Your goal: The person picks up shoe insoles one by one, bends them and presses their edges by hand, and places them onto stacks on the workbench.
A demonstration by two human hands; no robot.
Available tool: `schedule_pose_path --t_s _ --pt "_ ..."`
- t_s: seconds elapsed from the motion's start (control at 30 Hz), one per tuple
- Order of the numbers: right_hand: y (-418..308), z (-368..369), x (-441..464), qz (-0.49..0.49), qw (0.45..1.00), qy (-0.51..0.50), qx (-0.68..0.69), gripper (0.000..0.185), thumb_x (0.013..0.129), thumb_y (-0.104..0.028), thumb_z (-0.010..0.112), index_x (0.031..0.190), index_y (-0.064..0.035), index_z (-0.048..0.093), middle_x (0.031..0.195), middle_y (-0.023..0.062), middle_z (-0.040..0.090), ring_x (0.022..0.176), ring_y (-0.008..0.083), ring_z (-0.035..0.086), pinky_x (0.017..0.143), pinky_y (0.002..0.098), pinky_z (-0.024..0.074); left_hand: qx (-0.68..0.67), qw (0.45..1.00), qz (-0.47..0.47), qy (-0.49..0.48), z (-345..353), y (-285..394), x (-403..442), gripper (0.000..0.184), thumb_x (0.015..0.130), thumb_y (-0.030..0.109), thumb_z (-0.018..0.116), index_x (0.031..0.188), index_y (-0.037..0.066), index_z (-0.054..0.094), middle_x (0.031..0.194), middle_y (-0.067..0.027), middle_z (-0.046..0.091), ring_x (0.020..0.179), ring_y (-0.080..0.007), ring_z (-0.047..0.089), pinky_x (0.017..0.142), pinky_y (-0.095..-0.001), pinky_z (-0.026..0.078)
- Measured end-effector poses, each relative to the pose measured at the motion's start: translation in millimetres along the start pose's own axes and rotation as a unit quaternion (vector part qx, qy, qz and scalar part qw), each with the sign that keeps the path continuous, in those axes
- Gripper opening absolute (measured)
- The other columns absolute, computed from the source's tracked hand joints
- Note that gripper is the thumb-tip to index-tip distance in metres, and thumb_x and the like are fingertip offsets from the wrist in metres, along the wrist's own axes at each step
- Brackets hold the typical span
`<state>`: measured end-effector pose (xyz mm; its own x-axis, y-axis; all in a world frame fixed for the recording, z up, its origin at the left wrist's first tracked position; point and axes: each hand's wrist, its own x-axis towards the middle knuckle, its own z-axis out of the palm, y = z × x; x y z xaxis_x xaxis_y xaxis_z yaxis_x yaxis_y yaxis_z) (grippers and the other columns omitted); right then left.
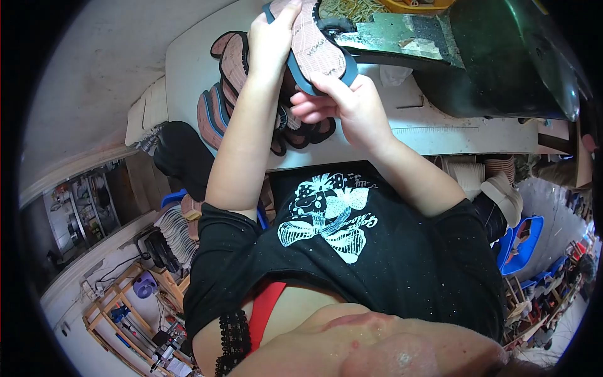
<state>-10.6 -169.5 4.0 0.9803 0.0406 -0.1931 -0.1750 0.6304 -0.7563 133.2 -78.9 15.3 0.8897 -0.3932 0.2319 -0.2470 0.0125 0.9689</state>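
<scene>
A shoe sole [308, 47] with a pink textured top, dark writing and a blue-grey rim is raised near a dark machine. My left hand [270, 44] grips its left edge, with the thumb on top. My right hand [355, 110] holds the lower rounded end, thumb on the top surface and fingers curled below. Behind my left forearm, several pink soles with black edges [234, 66] lie in overlapping rows on the white table [188, 60]. More pink soles with blue edges [210, 119] are at the left.
A green machine [490, 56] with a flat arm [402, 38] stands at the upper right. A yellow container [418, 5] is at the top, beside a pile of light strands [352, 9]. Black padded objects [185, 154] are at the left, and a blue crate [524, 245] is at the right.
</scene>
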Motion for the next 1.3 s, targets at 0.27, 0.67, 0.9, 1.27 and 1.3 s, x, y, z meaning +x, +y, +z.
schedule_pose_path --t_s 0.27,0.67,0.9,1.27,1.3 --pt "9 7 17 -0.036 0.999 0.039 -0.002 0.037 0.094 -0.027 0.052 0.096 0.0088 0.063 0.083 0.0186 0.069 0.072 0.0225 0.07 0.065 0.0294 0.0555 0.112 0.993 -0.025 -0.004 -17 -2 17 0.043 0.093 0.031 0.053 0.115 -0.005 0.061 0.113 -0.0184 0.064 0.105 -0.0281 0.06 0.095 -0.0341 0.044" --pt "-6 17 32 -0.028 0.997 0.071 -0.017 0.042 0.095 -0.031 0.051 0.104 0.0093 0.06 0.087 0.0206 0.068 0.073 0.0231 0.07 0.064 0.0286 0.0563 0.499 0.762 -0.01 -0.413 -61 46 64 0.042 0.082 0.043 0.068 0.109 0.012 0.065 0.102 -0.0091 0.062 0.098 -0.0224 0.055 0.089 -0.034 0.042" --pt "-14 7 33 -0.005 0.998 0.053 -0.045 0.043 0.095 -0.032 0.053 0.111 0.0075 0.058 0.094 0.0215 0.067 0.08 0.0249 0.07 0.068 0.0297 0.0583 0.407 0.748 -0.16 -0.499 -52 74 66 0.041 0.087 0.044 0.063 0.086 0.003 0.06 0.077 -0.0051 0.056 0.072 -0.0152 0.049 0.068 -0.0305 0.042" --pt "-14 3 32 -0.042 0.996 0.031 -0.073 0.04 0.095 -0.031 0.055 0.111 0.0049 0.059 0.095 0.0167 0.067 0.083 0.0223 0.07 0.068 0.0287 0.0581 0.418 0.757 -0.27 -0.424 -47 91 45 0.039 0.086 0.039 0.065 0.094 0.002 0.067 0.088 -0.0067 0.064 0.08 -0.0136 0.053 0.074 -0.029 0.042" --pt "-12 1 33 -0.047 0.996 0.029 -0.072 0.039 0.094 -0.031 0.056 0.11 0.0046 0.059 0.095 0.0163 0.067 0.083 0.0222 0.07 0.068 0.0288 0.0581 0.377 0.796 -0.249 -0.403 -50 84 42 0.038 0.086 0.039 0.066 0.094 0.002 0.068 0.086 -0.0065 0.064 0.079 -0.0134 0.054 0.073 -0.0289 0.042"
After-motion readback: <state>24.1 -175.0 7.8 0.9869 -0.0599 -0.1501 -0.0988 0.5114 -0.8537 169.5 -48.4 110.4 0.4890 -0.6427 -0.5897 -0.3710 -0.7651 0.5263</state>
